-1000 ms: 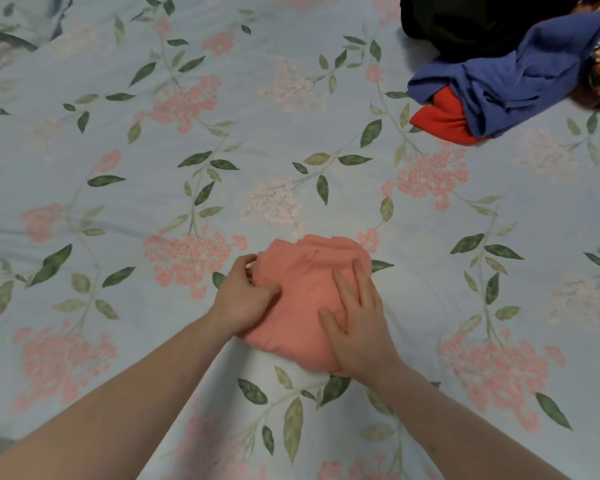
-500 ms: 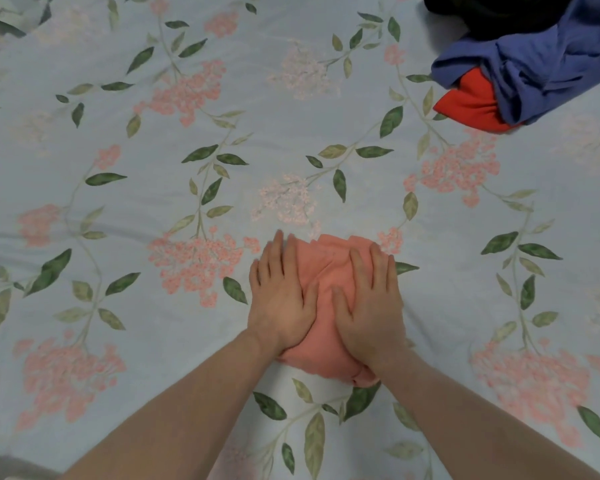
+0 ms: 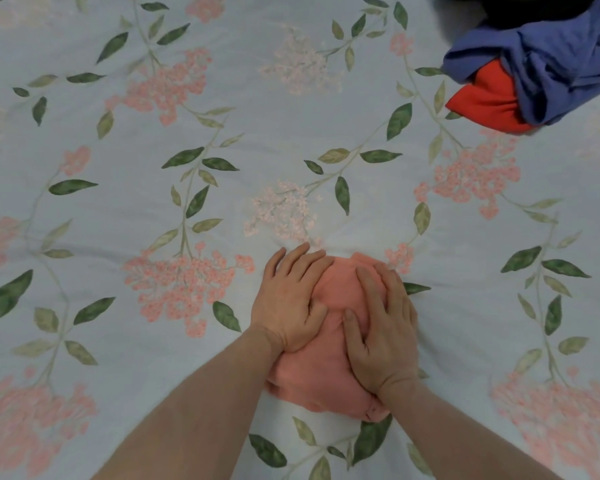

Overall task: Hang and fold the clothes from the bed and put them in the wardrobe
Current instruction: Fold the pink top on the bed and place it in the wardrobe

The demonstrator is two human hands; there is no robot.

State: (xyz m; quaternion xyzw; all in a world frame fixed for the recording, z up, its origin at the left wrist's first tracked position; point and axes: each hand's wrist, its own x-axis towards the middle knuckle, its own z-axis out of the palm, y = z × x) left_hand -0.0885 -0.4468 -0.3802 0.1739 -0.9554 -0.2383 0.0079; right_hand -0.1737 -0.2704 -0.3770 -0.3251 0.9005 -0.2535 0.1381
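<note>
Your hands are lying side by side on the small folded salmon-pink cloth garment [image 3: 329, 368]: the left hand [image 3: 290, 306] is pressing flat with fingers spread, the right hand [image 3: 383, 330] is resting on it with fingers nearly straight, gripping nothing. You are probably flattening the folds so the bundle stays compact. It is sitting on the near middle of the floral pale-blue bed sheet [image 3: 222, 133], thick and rounded. The crumpled blue garment [image 3: 541, 64] and red cloth [image 3: 482, 98] are waiting far right.

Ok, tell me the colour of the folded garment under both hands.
Salmon pink garment, plain, clearest in the head view.
</note>
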